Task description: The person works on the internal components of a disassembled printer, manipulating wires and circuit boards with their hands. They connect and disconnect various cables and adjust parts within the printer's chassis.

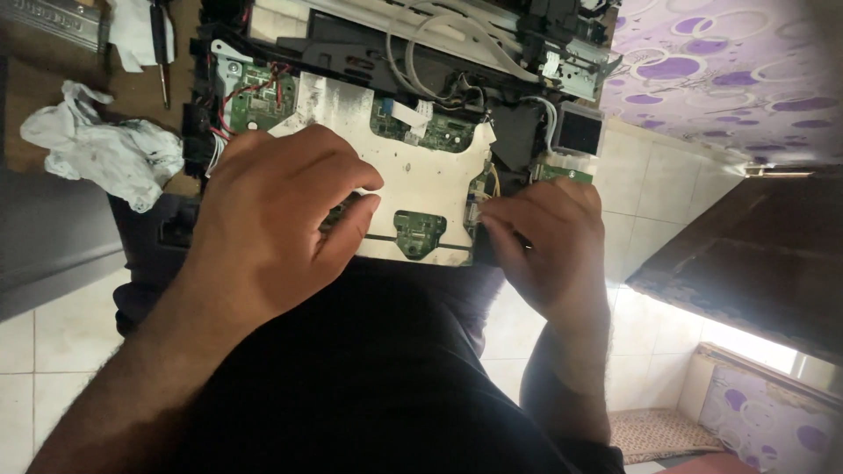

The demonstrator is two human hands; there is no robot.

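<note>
tiled floor point(650, 189) below; both hands point(263, 228) curled on printer board point(421, 180).

Rag point(101, 149) left of opened printer point(413, 105), screwdriver point(160, 53) behind

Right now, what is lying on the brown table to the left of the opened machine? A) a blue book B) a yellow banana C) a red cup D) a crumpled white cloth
D: a crumpled white cloth with dark smudges lies on the brown table, left of the opened machine.
</note>
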